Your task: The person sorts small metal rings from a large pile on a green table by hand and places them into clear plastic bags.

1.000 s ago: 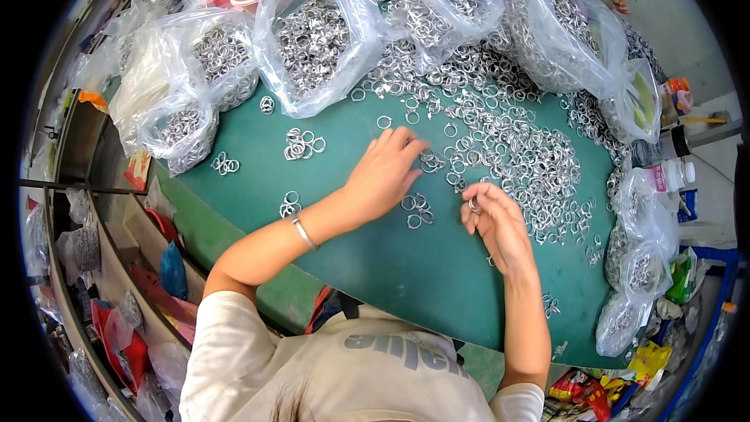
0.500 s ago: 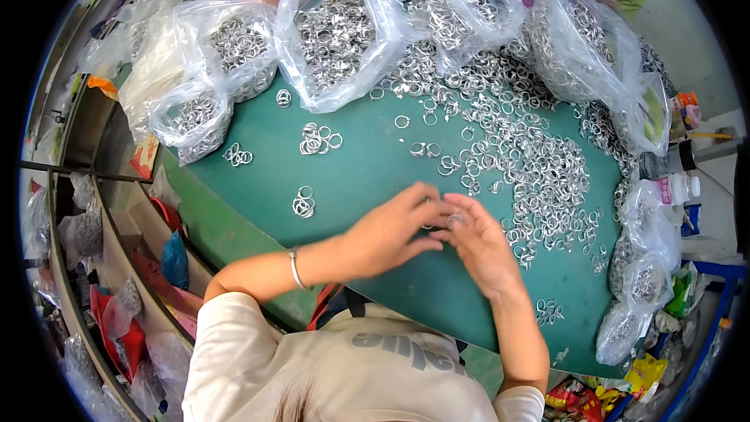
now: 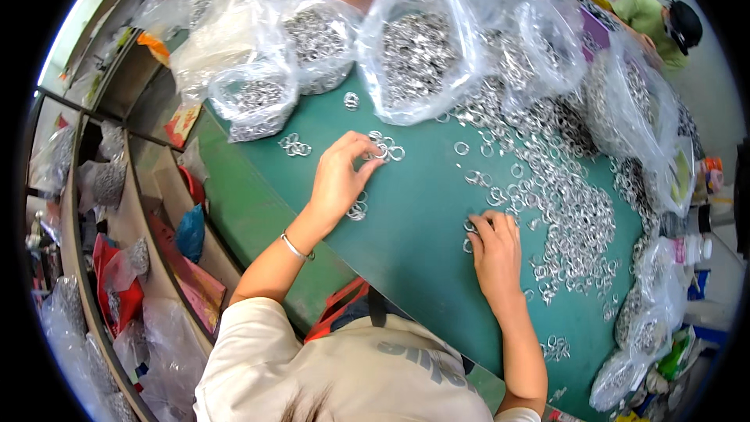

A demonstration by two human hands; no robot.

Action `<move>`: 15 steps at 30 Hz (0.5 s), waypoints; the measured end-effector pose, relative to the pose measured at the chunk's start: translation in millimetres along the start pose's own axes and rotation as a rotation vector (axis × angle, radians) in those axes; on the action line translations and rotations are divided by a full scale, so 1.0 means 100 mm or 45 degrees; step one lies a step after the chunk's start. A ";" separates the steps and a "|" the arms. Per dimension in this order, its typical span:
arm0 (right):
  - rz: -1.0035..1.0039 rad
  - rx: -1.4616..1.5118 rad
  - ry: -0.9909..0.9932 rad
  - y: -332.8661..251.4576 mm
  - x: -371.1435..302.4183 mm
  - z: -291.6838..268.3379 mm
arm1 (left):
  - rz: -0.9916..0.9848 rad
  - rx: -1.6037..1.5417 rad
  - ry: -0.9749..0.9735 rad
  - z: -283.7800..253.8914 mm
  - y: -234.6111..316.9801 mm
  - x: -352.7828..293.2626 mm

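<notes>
My left hand (image 3: pixel 341 176), with a bracelet (image 3: pixel 297 248) at its wrist, reaches over the green tabletop to a small cluster of silver rings (image 3: pixel 394 152). Its thumb and fingertips are pinched on a ring at the cluster's near edge. Below that hand, partly behind it, lies another small group of rings (image 3: pixel 358 207). My right hand (image 3: pixel 498 258) rests at the left edge of the large spread of loose rings (image 3: pixel 574 227). Its fingers are curled and its thumb presses in on a ring (image 3: pixel 469 227). The fingers partly hide what they hold.
Clear plastic bags of rings, among them a big open bag (image 3: pixel 418 55), line the far edge. More bags (image 3: pixel 648 336) stand along the right. Small ring groups (image 3: pixel 294 145) dot the left side. Shelves (image 3: pixel 109 227) stand at left. A person in green (image 3: pixel 656 27) is at far right.
Half a second ago both hands met over the table's middle. Now they are apart: the left has gone to the left cluster, the right down to the loose rings. The whole view has shifted.
</notes>
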State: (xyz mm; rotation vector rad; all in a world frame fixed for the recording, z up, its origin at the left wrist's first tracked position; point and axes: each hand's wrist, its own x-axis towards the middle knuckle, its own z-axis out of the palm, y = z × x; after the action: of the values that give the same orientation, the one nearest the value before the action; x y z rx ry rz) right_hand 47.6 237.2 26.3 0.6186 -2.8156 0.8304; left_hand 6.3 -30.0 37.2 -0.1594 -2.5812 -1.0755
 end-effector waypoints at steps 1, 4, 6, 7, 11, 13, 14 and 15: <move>-0.007 0.014 0.032 0.04 0.00 0.07 | -0.067 0.029 0.020 -0.05 -0.08 0.02; -0.036 -0.038 0.046 0.07 0.00 0.10 | -0.147 0.049 0.080 -0.13 -0.29 0.02; -0.049 -0.053 0.130 0.05 0.00 0.08 | -0.149 0.052 0.106 -0.17 -0.37 0.00; -0.065 -0.045 0.165 0.06 0.00 0.08 | -0.169 0.069 0.121 -0.20 -0.41 0.01; -0.011 0.004 0.233 0.09 -0.01 -0.01 | -0.181 0.134 0.192 -0.29 -0.56 0.02; 0.055 0.086 0.248 0.08 -0.03 -0.05 | -0.238 0.106 0.216 -0.33 -0.55 -0.03; 0.092 0.112 0.231 0.07 -0.04 -0.04 | -0.158 0.109 0.208 -0.31 -0.56 -0.06; 0.129 0.137 0.214 0.07 -0.06 -0.03 | -0.077 0.112 0.199 -0.26 -0.59 -0.08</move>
State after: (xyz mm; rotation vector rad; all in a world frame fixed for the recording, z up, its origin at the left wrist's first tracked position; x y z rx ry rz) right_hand 49.8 245.9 23.6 0.4022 -2.6827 1.0070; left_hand 7.4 -90.1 12.4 0.0235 -2.5009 -0.9530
